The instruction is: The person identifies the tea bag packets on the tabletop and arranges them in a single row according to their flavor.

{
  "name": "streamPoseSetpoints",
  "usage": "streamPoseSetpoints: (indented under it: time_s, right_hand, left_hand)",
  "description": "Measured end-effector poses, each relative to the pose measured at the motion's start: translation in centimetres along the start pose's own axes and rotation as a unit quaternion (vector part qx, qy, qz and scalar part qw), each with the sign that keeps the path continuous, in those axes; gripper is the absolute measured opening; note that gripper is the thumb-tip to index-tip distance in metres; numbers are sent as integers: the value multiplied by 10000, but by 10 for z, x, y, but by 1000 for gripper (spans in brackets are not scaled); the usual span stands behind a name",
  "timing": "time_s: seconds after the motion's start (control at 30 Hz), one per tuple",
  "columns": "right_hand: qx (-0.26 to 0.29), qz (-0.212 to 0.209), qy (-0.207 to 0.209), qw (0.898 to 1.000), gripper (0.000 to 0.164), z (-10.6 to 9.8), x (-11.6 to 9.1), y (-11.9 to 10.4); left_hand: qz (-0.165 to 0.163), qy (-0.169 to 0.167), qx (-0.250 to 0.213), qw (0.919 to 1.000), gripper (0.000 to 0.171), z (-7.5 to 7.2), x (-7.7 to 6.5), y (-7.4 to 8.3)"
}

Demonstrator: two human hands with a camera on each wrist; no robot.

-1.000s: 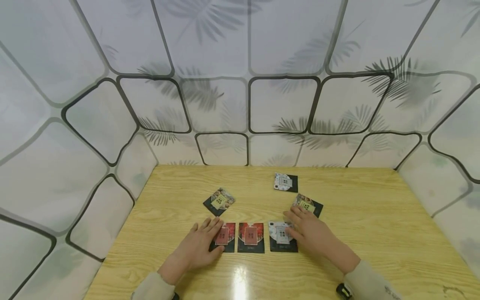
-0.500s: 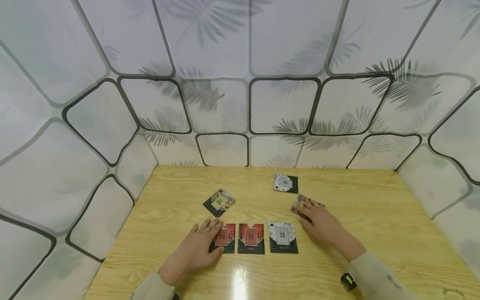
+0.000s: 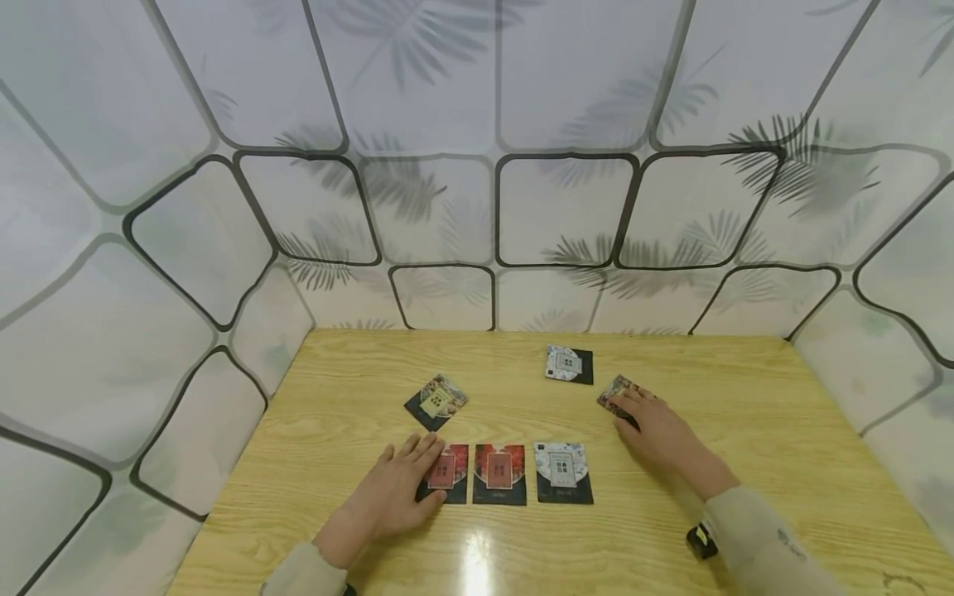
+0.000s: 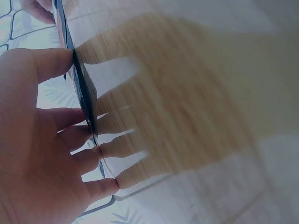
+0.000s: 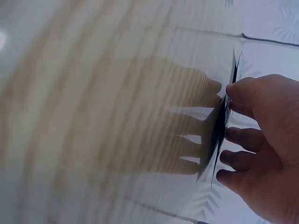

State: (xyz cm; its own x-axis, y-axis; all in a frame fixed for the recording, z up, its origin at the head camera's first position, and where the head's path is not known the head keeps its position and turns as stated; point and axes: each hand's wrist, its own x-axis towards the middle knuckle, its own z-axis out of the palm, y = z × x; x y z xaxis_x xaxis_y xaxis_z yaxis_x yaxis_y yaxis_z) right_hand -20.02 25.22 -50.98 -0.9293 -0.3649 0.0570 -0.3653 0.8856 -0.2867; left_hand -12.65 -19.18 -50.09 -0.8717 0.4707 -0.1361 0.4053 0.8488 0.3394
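Note:
My left hand (image 3: 389, 490) lies spread on the left red-and-black packet (image 3: 456, 478), in the front row. In the left wrist view its fingertips and thumb touch the packet's dark edge (image 4: 84, 91), flat on the table. To the right is a second red-and-black packet (image 3: 499, 473), then a white-and-black packet (image 3: 562, 472). My right hand (image 3: 659, 430) presses its fingers onto a brown patterned packet (image 3: 615, 387), hiding most of it. The right wrist view shows those fingertips against a thin dark packet (image 5: 218, 123) that lies slightly raised at an edge.
A brown packet with a yellow label (image 3: 436, 402) lies turned at the left, behind the row. Another white-and-black packet (image 3: 569, 364) lies farther back. The wood-grain table (image 3: 358, 364) meets patterned curtain walls (image 3: 440, 215) at the back and sides.
My right hand has left the white-and-black packet's edge and moved right, sliding the brown packet right with it. The left hand has stayed in place.

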Motion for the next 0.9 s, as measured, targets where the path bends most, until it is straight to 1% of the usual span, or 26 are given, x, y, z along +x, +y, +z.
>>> streamPoseSetpoints:
  time_s: [0.2, 0.3, 0.4, 0.57, 0.67, 0.8, 0.9]
  right_hand:
    - [-136, -130, 81, 9998, 46, -3, 15, 6]
    - [-185, -240, 173, 9994, 45, -8, 27, 4]
    - [-155, -236, 166, 9995, 45, -11, 42, 1]
    - [-145, -182, -98, 9997, 46, -9, 70, -3]
    - [-231, -231, -275, 9991, 46, -5, 84, -4]
    - [-444, -321, -444, 9975, 49, 0, 99, -6]
    - [-456, -252, -626, 9967, 48, 4, 106, -7]
  left_hand:
    - [0, 16, -9, 10000, 75, 0, -1, 0]
    - [13, 34, -27, 10000, 75, 0, -1, 0]
    - [37, 51, -54, 10000, 75, 0, 0, 1]
    - [46, 27, -74, 10000, 75, 0, -1, 0]
    - [38, 11, -32, 10000, 75, -1, -1, 0]
    - [34, 11, -23, 10000, 75, -2, -1, 0]
    - [31, 17, -37, 10000, 75, -2, -1, 0]
